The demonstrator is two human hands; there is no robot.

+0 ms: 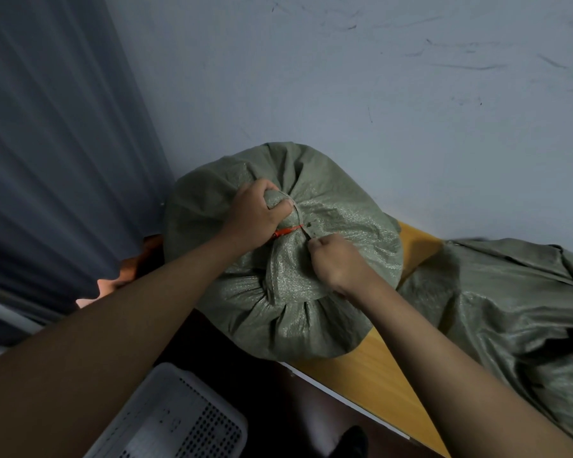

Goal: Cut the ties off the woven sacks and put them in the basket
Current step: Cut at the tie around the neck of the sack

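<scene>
No readable text, label or number anywhere.

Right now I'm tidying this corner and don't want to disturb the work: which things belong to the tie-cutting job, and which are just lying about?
In the job:
tied woven sack
red tie
left hand gripping the sack's neck
right hand holding a small tool, too hidden to name
white basket
slack woven sack

Lying about:
grey curtain
wooden table, only bearing the sacks

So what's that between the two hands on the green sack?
In the head view, the red tie around the sack's bunched neck, between left hand and right hand.
</scene>
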